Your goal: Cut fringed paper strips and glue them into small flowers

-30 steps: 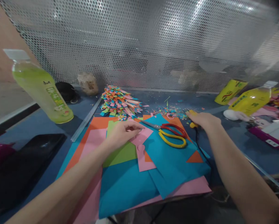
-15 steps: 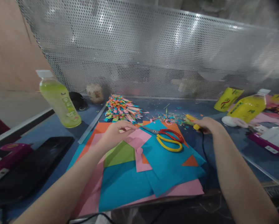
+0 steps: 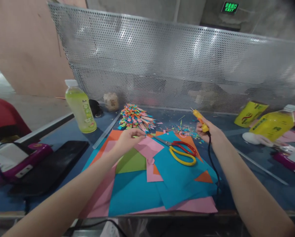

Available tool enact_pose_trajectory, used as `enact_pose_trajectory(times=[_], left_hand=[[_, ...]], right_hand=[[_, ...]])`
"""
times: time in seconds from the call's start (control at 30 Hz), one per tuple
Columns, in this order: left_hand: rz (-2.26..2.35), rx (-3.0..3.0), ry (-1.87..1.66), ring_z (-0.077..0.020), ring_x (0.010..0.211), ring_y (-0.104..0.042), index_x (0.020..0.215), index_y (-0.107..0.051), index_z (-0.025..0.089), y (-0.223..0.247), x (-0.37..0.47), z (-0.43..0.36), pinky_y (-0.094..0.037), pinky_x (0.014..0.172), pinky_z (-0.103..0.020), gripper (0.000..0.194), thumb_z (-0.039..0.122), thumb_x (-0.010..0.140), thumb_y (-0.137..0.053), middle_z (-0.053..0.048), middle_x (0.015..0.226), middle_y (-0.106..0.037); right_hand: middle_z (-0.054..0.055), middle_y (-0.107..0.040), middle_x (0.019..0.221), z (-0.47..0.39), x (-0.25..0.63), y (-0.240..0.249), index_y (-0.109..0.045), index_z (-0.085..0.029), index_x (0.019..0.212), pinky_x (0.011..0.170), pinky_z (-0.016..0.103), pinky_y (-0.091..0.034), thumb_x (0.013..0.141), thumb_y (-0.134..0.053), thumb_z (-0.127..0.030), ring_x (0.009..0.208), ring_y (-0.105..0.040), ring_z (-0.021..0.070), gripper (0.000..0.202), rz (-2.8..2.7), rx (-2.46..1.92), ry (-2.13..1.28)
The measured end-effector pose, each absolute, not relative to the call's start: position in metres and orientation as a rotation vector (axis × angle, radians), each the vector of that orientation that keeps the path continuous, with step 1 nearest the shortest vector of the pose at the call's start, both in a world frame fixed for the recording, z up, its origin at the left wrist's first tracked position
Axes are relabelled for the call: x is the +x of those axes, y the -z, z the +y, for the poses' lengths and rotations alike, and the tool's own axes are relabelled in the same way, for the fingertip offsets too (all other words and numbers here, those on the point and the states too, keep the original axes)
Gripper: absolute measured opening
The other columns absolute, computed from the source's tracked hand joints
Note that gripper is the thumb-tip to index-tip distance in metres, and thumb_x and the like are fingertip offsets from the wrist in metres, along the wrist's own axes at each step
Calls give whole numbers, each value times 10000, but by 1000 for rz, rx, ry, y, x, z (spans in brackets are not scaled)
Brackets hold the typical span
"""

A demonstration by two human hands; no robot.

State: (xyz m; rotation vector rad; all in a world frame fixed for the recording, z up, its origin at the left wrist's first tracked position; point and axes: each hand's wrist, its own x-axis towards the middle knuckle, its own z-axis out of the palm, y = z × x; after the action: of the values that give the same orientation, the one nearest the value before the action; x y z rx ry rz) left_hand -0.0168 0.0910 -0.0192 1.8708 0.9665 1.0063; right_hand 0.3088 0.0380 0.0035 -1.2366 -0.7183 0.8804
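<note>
My right hand point(image 3: 208, 130) is wrapped round a yellow corded tool point(image 3: 199, 118), its thin metal tip pointing up and to the left. Over the paper sheets, my left hand point(image 3: 131, 138) has its thumb and fingers pinched together; whatever is between them is too small to make out. Red and yellow handled scissors point(image 3: 183, 154) lie on a blue sheet point(image 3: 179, 177), right of my left hand. Behind that hand stands a cone of many coloured paper strips point(image 3: 136, 118). Pink paper point(image 3: 151, 146) and green paper point(image 3: 131, 161) lie beneath the left hand.
Paper scraps point(image 3: 184, 130) litter the blue table before a perforated metal screen point(image 3: 147, 59). A green drink bottle point(image 3: 80, 108) and black tablet-like slab point(image 3: 51, 164) are at left. A yellow bottle point(image 3: 273, 123) and clear glue stick point(image 3: 262, 166) are at right.
My right hand has lifted the yellow tool and tilted its tip upward. My left hand stays pinched over the paper. The whole view has shifted, and an exit sign now shows.
</note>
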Motion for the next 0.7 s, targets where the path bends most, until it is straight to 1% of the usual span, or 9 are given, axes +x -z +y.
enact_pose_trajectory(times=[0.13,0.23,0.33,0.43,0.5,0.53,0.6,0.63,0.7], left_hand=[[970,1800,-986,-122,629,-598,753,-671,161,23,-17,91,-451,590,-228,209,327,626,-667,-26,729,-701],[984,1751,-976,-121,629,-603,748,-675,153,22,-20,90,-459,607,-233,217,321,611,-671,-27,715,-700],[1054,1726,-1003,-115,606,-595,749,-682,142,18,-27,89,-443,581,-224,208,304,621,-659,-32,704,-698],[1150,1736,-1035,-119,593,-594,801,-691,139,12,-34,88,-428,553,-225,234,320,665,-635,-39,716,-703],[1212,1765,-1063,-138,657,-615,826,-689,136,9,-38,89,-443,600,-236,248,319,663,-650,-48,760,-707],[1246,1781,-1077,-149,691,-622,833,-687,137,7,-40,89,-448,628,-245,250,317,662,-656,-51,774,-706],[1303,1808,-1080,-166,733,-628,822,-686,141,6,-41,89,-453,672,-264,229,313,675,-653,-54,794,-706],[1324,1823,-1067,-171,745,-631,813,-687,144,5,-41,90,-454,687,-270,211,307,685,-646,-54,799,-706],[1363,1874,-1004,-172,749,-636,803,-691,152,5,-41,90,-459,694,-269,180,291,711,-621,-48,804,-709]], right_hand=[[25,-585,873,36,292,-4,-560,-120,983,506,178,-465,916,-498,-270,634,-545,68,176,-751,-1170,-1049],[-5,-564,770,34,276,-2,-556,-116,958,434,141,-405,890,-523,-213,565,-513,51,123,-845,-1154,-1133],[-43,-504,589,29,259,2,-565,-148,933,386,138,-351,769,-627,-197,489,-468,59,182,-990,-1167,-1173],[-80,-426,447,23,245,9,-559,-147,891,388,159,-347,672,-710,-277,405,-382,54,296,-1148,-1233,-1170],[-83,-449,423,18,240,13,-550,-153,904,390,165,-341,667,-707,-302,381,-376,56,321,-1247,-1315,-1156],[-70,-480,414,15,238,14,-550,-150,886,373,165,-318,664,-709,-296,369,-391,63,310,-1294,-1373,-1145],[-23,-563,449,9,235,15,-551,-145,823,367,173,-325,651,-707,-288,362,-432,78,273,-1377,-1479,-1125],[-13,-576,452,5,233,15,-547,-150,786,356,176,-319,648,-698,-297,347,-423,78,251,-1405,-1520,-1109],[-15,-564,445,-3,230,12,-589,-155,778,383,184,-377,673,-651,-316,373,-458,94,202,-1493,-1607,-1039]])
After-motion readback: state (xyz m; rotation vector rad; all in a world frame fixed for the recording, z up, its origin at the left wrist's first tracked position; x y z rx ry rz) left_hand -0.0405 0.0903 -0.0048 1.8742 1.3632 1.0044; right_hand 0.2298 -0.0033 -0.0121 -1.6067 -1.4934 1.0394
